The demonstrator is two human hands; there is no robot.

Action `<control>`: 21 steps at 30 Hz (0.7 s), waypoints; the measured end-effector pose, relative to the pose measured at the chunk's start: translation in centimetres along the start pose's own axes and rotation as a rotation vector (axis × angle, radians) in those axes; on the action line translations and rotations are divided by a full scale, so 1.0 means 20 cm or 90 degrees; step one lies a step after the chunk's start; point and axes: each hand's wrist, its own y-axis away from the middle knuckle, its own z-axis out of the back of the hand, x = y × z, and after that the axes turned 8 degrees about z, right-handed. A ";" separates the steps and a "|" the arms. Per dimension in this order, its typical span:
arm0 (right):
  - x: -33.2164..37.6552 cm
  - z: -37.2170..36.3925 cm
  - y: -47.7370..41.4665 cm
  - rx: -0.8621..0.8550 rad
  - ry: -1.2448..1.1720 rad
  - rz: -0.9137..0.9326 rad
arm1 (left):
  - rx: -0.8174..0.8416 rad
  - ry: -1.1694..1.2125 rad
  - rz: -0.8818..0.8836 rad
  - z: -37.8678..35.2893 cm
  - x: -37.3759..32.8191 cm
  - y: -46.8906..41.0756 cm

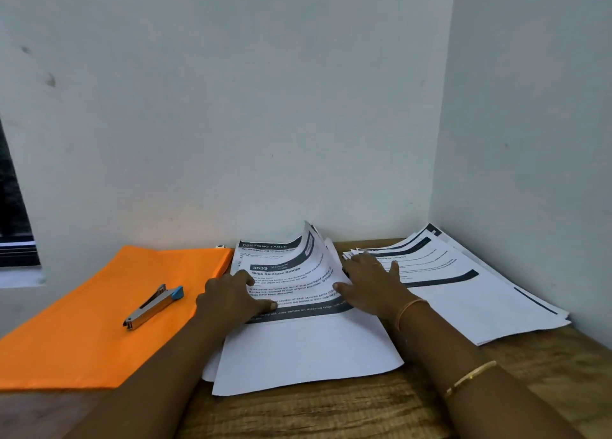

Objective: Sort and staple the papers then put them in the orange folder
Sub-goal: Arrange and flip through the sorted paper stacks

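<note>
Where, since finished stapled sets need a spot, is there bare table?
Bare brown wooden table shows along the near edge, in front of the middle stack of printed white papers, and at the near right corner before the fanned paper pile. The back is crowded with the flat orange folder and both piles.

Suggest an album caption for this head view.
Left hand presses the papers, right hand lifts curled sheets, stapler lies on the orange folder.

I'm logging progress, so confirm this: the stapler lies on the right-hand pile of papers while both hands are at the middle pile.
Wrong on one point. The head view shows the stapler lying on the orange folder, not on the right-hand pile. The left hand and right hand are indeed at the middle pile.
</note>
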 end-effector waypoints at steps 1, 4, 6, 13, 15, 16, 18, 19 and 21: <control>0.00 0.00 0.00 -0.027 -0.020 -0.015 | 0.004 0.002 0.000 0.00 0.00 0.00; 0.00 0.01 0.00 -0.069 -0.054 -0.038 | -0.006 0.062 -0.017 0.01 0.00 0.01; -0.01 0.00 -0.01 -0.087 -0.094 -0.045 | -0.036 0.153 -0.069 0.01 -0.01 0.02; -0.02 0.01 -0.03 -0.098 -0.251 -0.056 | 0.002 0.309 -0.144 0.02 -0.04 0.06; -0.02 0.02 -0.03 -0.085 -0.269 -0.062 | 0.027 0.322 -0.132 0.02 -0.04 0.06; -0.03 0.02 -0.04 -0.085 -0.263 -0.069 | 0.037 0.315 -0.126 0.02 -0.04 0.07; -0.05 0.01 -0.05 -0.098 -0.234 -0.091 | 0.069 0.289 -0.126 0.02 -0.04 0.08; -0.06 0.01 -0.05 -0.110 -0.218 -0.101 | 0.088 0.276 -0.132 0.02 -0.05 0.08; -0.07 0.03 -0.04 -0.141 -0.203 -0.110 | 0.116 0.251 -0.147 0.03 -0.05 0.10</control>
